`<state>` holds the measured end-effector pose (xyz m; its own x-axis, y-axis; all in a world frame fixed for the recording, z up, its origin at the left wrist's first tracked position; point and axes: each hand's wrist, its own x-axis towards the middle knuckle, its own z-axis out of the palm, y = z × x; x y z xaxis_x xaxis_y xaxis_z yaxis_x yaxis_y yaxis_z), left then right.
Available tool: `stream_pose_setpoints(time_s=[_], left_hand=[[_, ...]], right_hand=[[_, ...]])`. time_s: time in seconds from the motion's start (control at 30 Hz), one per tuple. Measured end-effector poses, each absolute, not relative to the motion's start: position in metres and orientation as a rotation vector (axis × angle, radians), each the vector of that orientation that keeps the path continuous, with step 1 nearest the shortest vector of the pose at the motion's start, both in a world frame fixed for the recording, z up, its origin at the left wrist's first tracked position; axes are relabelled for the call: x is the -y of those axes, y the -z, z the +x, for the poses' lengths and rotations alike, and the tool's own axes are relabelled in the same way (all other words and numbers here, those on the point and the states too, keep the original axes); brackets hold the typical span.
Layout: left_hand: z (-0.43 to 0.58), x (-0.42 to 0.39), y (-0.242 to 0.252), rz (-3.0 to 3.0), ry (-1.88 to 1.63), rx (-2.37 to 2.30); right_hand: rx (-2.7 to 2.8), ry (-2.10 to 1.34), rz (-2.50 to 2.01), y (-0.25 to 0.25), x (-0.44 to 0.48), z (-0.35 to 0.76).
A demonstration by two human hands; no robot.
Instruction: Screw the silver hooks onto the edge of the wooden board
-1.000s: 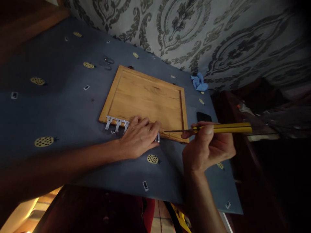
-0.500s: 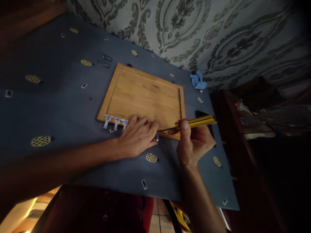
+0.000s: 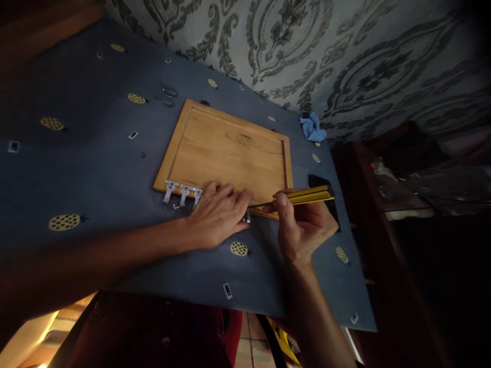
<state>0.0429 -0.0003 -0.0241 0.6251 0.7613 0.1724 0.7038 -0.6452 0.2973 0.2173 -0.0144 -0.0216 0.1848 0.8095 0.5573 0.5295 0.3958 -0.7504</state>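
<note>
A wooden framed board (image 3: 230,145) lies on the table, with a metal hook rail (image 3: 184,193) along its near edge. My left hand (image 3: 218,217) is closed over that edge, fingers on top and thumb at the front. It covers the rail's middle; several hooks show to its left and one end hook (image 3: 246,215) to its right. In my right hand (image 3: 305,225) is a screwdriver (image 3: 307,196) with a yellow and black handle, held nearly level. Its thin shaft points left, and the tip meets the rail's right end beside my left fingers, where the exact contact is hidden.
A blue crumpled cloth (image 3: 313,127) lies at the table's far right corner. A black flat object (image 3: 320,181) is partly behind my right hand. One small dark screw-like piece (image 3: 143,154) sits left of the board. Patterned wallpaper (image 3: 287,46) rises along the back edge.
My right hand and the screwdriver have shifted slightly left, and the handle has turned a little. My left hand and the board stay where they were.
</note>
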Motion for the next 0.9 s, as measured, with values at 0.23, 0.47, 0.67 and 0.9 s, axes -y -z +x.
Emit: stream_pose_setpoints(time_s=[0.23, 0.47, 0.67, 0.9], left_hand=[[0.043, 0.001, 0.022, 2.634, -0.402, -1.223], [0.043, 0.001, 0.024, 2.642, -0.441, -1.221], [0.043, 0.001, 0.024, 2.629, -0.427, -1.224], [0.043, 0.001, 0.022, 2.638, -0.405, -1.224]], right_hand=[[1.468, -0.624, -1.216, 0.003, 0.014, 0.217], [1.507, -0.785, -1.189, -0.004, 0.013, 0.227], [1.575, -0.707, -1.208, -0.006, 0.014, 0.230], [1.548, -0.203, -1.359, 0.020, 0.018, 0.224]])
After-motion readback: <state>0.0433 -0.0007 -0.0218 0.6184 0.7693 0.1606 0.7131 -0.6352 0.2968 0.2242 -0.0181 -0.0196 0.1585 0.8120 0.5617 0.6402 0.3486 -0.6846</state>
